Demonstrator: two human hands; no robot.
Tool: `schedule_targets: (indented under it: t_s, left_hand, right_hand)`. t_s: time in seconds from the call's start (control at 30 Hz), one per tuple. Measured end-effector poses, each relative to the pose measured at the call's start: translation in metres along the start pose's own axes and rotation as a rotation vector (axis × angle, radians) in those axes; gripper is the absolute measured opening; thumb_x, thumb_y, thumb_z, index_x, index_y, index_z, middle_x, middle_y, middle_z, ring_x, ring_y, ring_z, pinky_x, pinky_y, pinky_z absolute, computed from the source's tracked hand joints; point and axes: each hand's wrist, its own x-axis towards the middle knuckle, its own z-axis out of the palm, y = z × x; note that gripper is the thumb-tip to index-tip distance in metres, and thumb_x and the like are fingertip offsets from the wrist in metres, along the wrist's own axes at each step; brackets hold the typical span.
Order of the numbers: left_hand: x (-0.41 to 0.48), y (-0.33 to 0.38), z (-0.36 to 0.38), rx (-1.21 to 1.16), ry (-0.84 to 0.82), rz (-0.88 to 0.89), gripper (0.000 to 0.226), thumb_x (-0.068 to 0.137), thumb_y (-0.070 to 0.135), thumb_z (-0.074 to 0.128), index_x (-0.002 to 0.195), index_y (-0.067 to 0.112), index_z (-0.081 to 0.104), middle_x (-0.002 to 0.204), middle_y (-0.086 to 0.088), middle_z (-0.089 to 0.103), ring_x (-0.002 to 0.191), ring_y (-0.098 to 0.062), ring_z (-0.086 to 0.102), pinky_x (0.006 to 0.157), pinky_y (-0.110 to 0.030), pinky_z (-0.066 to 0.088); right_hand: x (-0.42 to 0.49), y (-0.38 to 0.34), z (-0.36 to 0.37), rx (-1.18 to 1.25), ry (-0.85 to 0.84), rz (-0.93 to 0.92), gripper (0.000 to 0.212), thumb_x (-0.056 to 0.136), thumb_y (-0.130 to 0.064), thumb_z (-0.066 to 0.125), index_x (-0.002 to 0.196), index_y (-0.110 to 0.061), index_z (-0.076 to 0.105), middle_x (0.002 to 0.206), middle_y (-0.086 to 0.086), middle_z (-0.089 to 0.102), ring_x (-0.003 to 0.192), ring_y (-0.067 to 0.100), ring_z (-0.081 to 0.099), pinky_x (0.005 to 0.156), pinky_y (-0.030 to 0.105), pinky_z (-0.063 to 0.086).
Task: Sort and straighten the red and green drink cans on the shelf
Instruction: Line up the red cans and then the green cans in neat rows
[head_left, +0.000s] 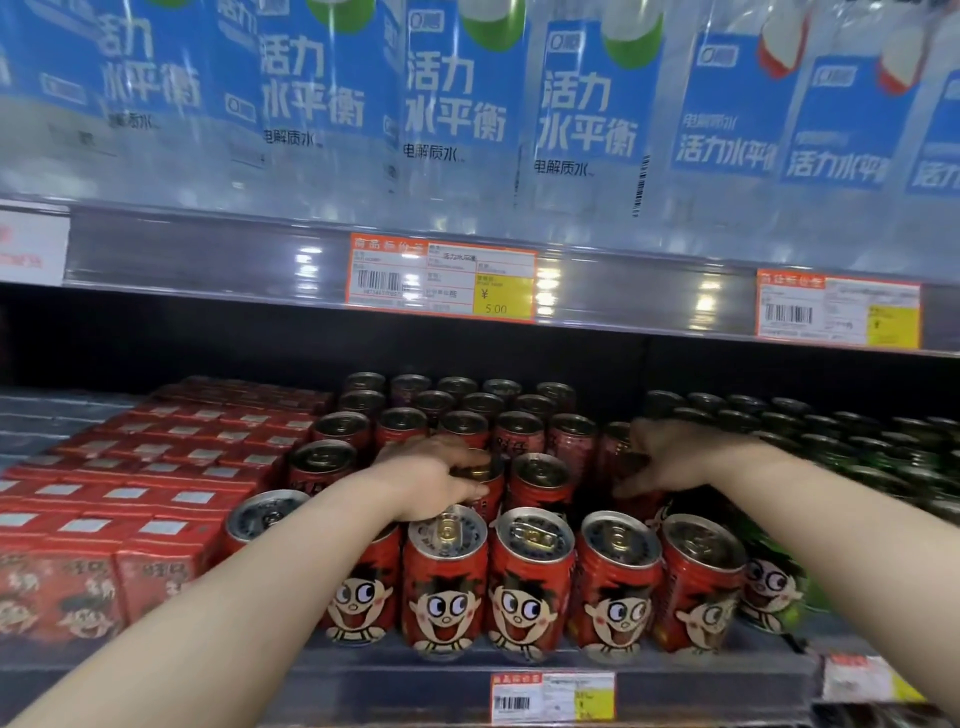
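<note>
Both hands (434, 480) (670, 457) on red cans (530, 577)

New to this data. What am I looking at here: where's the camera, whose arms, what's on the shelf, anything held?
There is no robot. A person wears one wide-angle camera on the head, so the single picture looks forward and down along their two bare arms.

They face a store shelf. In the middle stand rows of red cans with a cartoon face. Red cartons fill the left side and green cans the right. The shelf above holds blue-labelled bottles and price tags.

The left hand is closed over the top of a red can in the second row. The right hand reaches among the cans near where red meets green; its fingers seem to wrap a can, but blur hides a firm grip.
</note>
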Motion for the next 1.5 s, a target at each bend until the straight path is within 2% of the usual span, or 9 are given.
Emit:
schedule_targets:
  t_s: [0.4, 0.57, 0.63, 0.73, 0.83, 1.1, 1.23, 1.4, 1.5]
  left_hand:
    - [-0.001, 0.001, 0.0, -0.044, -0.007, 0.009, 0.049, 0.088, 0.054, 0.049, 0.135, 0.044, 0.041, 0.152, 0.011, 0.028, 0.141, -0.017, 0.023, 0.116, -0.036, 0.019]
    - [-0.005, -0.008, -0.016, -0.309, 0.122, -0.043, 0.043, 0.093, 0.044, 0.048, 0.133, 0.03, 0.049, 0.144, 0.003, 0.043, 0.131, -0.017, 0.04, 0.103, -0.022, 0.03]
    - [-0.008, -0.029, -0.033, -0.16, 0.209, -0.151, 0.041, 0.091, 0.044, 0.05, 0.128, 0.026, 0.055, 0.138, 0.0, 0.052, 0.124, -0.02, 0.048, 0.102, -0.024, 0.036]
    - [-0.02, -0.059, -0.052, 0.083, 0.113, -0.305, 0.05, 0.083, 0.053, 0.058, 0.125, 0.026, 0.058, 0.132, -0.003, 0.057, 0.12, -0.023, 0.053, 0.096, -0.026, 0.041]
    - [-0.03, -0.067, -0.053, 0.096, -0.051, -0.301, 0.059, 0.081, 0.051, 0.062, 0.134, 0.027, 0.049, 0.141, -0.002, 0.049, 0.127, -0.021, 0.046, 0.098, -0.023, 0.036]
    - [-0.03, -0.067, -0.046, 0.067, -0.038, -0.228, 0.072, 0.074, 0.033, 0.075, 0.138, 0.032, 0.041, 0.146, 0.002, 0.038, 0.128, -0.018, 0.044, 0.08, -0.013, 0.045]
    - [-0.029, -0.067, -0.047, 0.025, -0.063, -0.206, 0.069, 0.074, 0.031, 0.075, 0.136, 0.028, 0.044, 0.145, 0.004, 0.041, 0.13, -0.015, 0.042, 0.096, -0.018, 0.034]
    - [-0.023, -0.067, -0.047, -0.066, -0.068, -0.218, 0.064, 0.073, 0.04, 0.07, 0.132, 0.032, 0.047, 0.143, 0.004, 0.043, 0.127, -0.015, 0.043, 0.098, -0.02, 0.033]
    - [-0.019, -0.059, -0.037, -0.187, -0.048, -0.205, 0.073, 0.064, 0.059, 0.065, 0.131, 0.04, 0.046, 0.149, 0.002, 0.033, 0.134, -0.019, 0.034, 0.105, -0.025, 0.028]
  right_hand:
    - [0.006, -0.005, -0.001, 0.191, -0.115, -0.243, 0.045, 0.073, -0.055, 0.068, 0.108, -0.031, 0.053, 0.116, -0.006, 0.055, 0.108, 0.016, 0.053, 0.094, 0.032, 0.046]
    - [0.023, 0.006, -0.018, 0.288, 0.246, -0.118, 0.026, 0.092, -0.036, 0.053, 0.106, -0.016, 0.062, 0.112, 0.006, 0.062, 0.095, 0.014, 0.053, 0.071, 0.022, 0.037]
    - [0.028, 0.005, -0.019, 0.234, 0.179, -0.119, 0.03, 0.091, -0.038, 0.054, 0.108, -0.014, 0.06, 0.116, 0.007, 0.062, 0.093, 0.014, 0.054, 0.066, 0.022, 0.039]
    - [0.022, -0.019, -0.015, 0.19, -0.093, -0.182, 0.057, 0.083, -0.062, 0.05, 0.127, -0.026, 0.049, 0.135, 0.001, 0.051, 0.117, 0.018, 0.051, 0.094, 0.026, 0.041]
    - [0.021, -0.048, -0.003, 0.026, -0.299, -0.227, 0.085, 0.076, -0.076, 0.041, 0.147, -0.036, 0.016, 0.156, -0.003, 0.02, 0.142, 0.02, 0.023, 0.115, 0.035, 0.022]
    - [0.027, -0.048, 0.013, -0.009, -0.288, -0.275, 0.098, 0.067, -0.082, 0.041, 0.147, -0.037, 0.006, 0.158, 0.0, 0.016, 0.143, 0.022, 0.022, 0.115, 0.038, 0.023]
    - [0.028, -0.041, 0.014, 0.044, -0.276, -0.31, 0.105, 0.056, -0.09, 0.034, 0.146, -0.04, 0.011, 0.157, -0.005, 0.019, 0.143, 0.02, 0.022, 0.116, 0.038, 0.021]
    - [0.046, 0.003, -0.015, 0.281, 0.126, -0.156, 0.061, 0.084, -0.06, 0.046, 0.131, -0.022, 0.047, 0.138, 0.004, 0.05, 0.122, 0.022, 0.049, 0.101, 0.029, 0.037]
    - [0.053, 0.017, -0.012, 0.129, -0.003, -0.059, 0.077, 0.086, -0.043, 0.061, 0.147, -0.014, 0.023, 0.152, 0.009, 0.03, 0.137, 0.024, 0.033, 0.108, 0.028, 0.028]
